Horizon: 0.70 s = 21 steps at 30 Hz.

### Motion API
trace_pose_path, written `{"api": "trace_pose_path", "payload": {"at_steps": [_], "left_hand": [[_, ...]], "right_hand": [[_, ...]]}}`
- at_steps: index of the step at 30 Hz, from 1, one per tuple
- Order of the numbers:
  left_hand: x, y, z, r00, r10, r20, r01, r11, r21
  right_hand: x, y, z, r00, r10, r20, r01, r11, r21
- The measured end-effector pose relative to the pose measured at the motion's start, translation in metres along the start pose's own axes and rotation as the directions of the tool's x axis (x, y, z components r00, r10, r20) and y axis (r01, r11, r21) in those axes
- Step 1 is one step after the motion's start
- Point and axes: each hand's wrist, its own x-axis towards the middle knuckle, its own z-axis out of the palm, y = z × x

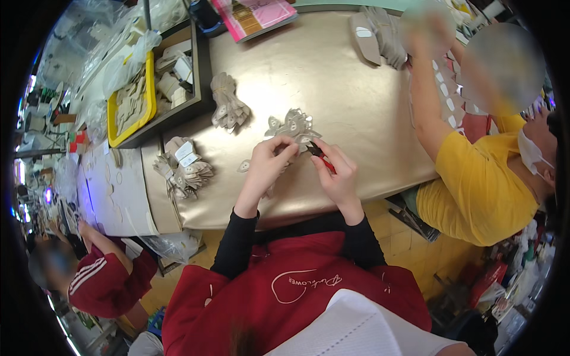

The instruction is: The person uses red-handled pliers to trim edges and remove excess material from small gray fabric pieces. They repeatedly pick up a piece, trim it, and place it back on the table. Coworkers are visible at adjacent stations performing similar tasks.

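My left hand (270,163) is closed in a pinch over the gold-coloured tabletop, on a small grey cut piece mostly hidden by the fingers. In my right hand (338,176) is a pair of small nippers (321,156) with red handles and dark blades, its tip pointing toward my left fingertips. Just beyond both hands lies a loose pile of grey cut pieces (293,123) with small holes in them. A single grey piece (244,166) rests beside my left wrist.
Left of my hands are two bundles of grey pieces, one farther (229,104) and one nearer (184,169). A dark-edged box (203,62) with a yellow tray (149,92) stands at far left. A magazine (255,18) lies at the back. A co-worker in yellow (481,190) works at right.
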Motion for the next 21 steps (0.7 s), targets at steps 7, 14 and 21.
{"api": "trace_pose_path", "payload": {"at_steps": [7, 14, 21], "left_hand": [[0.004, -0.001, -0.004, 0.999, -0.028, 0.042, 0.032, 0.995, -0.091], [0.001, 0.005, -0.007, 0.996, -0.067, 0.063, 0.076, 0.983, -0.168], [0.001, 0.008, -0.011, 0.996, -0.046, 0.070, 0.058, 0.984, -0.170]], "right_hand": [[0.001, 0.008, 0.008, 0.987, -0.156, 0.034, 0.160, 0.954, -0.252], [0.005, 0.004, 0.012, 0.985, -0.159, 0.064, 0.170, 0.952, -0.254], [0.011, 0.002, 0.009, 0.976, -0.123, 0.179, 0.164, 0.958, -0.236]]}}
